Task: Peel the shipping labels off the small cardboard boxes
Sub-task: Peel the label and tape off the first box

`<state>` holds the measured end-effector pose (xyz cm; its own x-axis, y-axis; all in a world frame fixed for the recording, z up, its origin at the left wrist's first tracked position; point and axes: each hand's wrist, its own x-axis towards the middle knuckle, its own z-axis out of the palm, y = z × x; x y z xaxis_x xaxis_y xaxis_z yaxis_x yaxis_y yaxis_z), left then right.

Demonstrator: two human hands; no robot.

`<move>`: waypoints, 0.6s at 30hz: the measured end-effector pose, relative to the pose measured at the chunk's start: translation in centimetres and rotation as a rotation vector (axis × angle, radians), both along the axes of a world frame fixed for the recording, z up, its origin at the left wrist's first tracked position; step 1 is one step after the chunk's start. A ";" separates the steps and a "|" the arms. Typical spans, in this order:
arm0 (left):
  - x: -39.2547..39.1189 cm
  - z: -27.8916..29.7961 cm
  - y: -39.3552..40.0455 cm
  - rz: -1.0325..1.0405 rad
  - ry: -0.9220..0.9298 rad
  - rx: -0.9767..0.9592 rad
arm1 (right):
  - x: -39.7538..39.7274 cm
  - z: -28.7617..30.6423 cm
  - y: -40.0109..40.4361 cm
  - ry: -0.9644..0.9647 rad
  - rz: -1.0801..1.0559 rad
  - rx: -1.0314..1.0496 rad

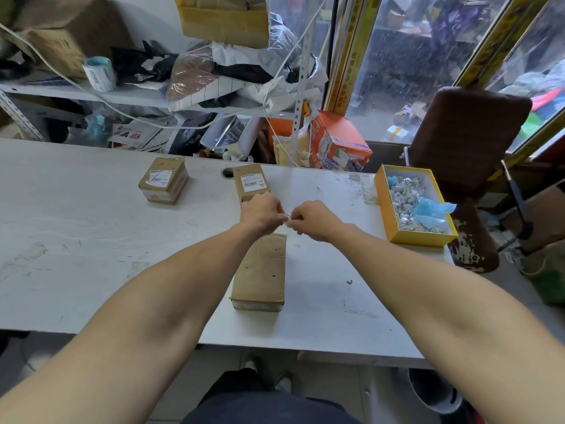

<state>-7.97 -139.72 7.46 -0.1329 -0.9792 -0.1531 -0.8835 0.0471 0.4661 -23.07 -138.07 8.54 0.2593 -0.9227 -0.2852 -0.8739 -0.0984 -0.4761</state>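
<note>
Both hands, left hand (262,213) and right hand (315,220), pinch a small crumpled label (287,218) together at centre frame above the bare box (260,270), and its sticky side could cling to fingers and miss the yellow tray (385,206) at right, while two boxes (163,183) behind keep labels.

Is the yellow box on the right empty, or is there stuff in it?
Not empty. The open yellow box holds a heap of crumpled white label scraps and some blue pieces.
</note>
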 end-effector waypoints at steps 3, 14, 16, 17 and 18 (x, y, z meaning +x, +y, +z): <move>-0.8 0.1 -0.7 -0.085 0.113 0.091 | -0.8 0.0 -0.4 0.001 -0.084 -0.012; -6.4 -0.3 -3.1 -0.167 0.208 0.048 | -5.3 0.0 -0.8 -0.098 -0.276 0.012; -8.4 -0.5 -3.2 -0.131 0.283 0.042 | -7.6 0.1 -1.0 -0.124 -0.317 0.025; -9.7 -0.4 -3.3 -0.143 0.315 0.051 | -9.0 0.2 -1.2 -0.127 -0.333 0.023; -10.6 -0.2 -3.2 -0.172 0.332 0.063 | -10.0 0.2 -1.3 -0.125 -0.349 0.022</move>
